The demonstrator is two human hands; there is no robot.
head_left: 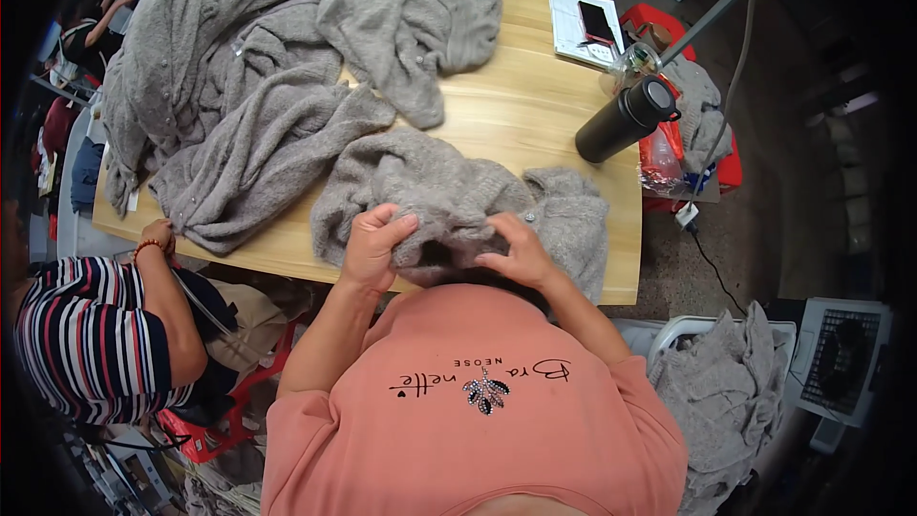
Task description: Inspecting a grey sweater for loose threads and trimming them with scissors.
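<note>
A grey knitted garment [420, 172] lies bunched at the near edge of the wooden table, right in front of me. My left hand [371, 247] grips a fold of it, thumb on top and fingers curled around the cloth. On the other side of a dark opening in the knit, my right hand [521, 253] pinches the edge between thumb and fingers. A small round button shows on the cloth just beyond my right hand. One flatter part of the garment spreads to the right, toward the table's corner.
More grey knitwear [229, 67] is heaped across the table's left and far side. A black bottle [626, 119] stands at the right edge, near a phone [595, 23] on papers. A seated person in stripes [95, 334] is at the left. Right of me, a white bin [683, 327] holds knitwear.
</note>
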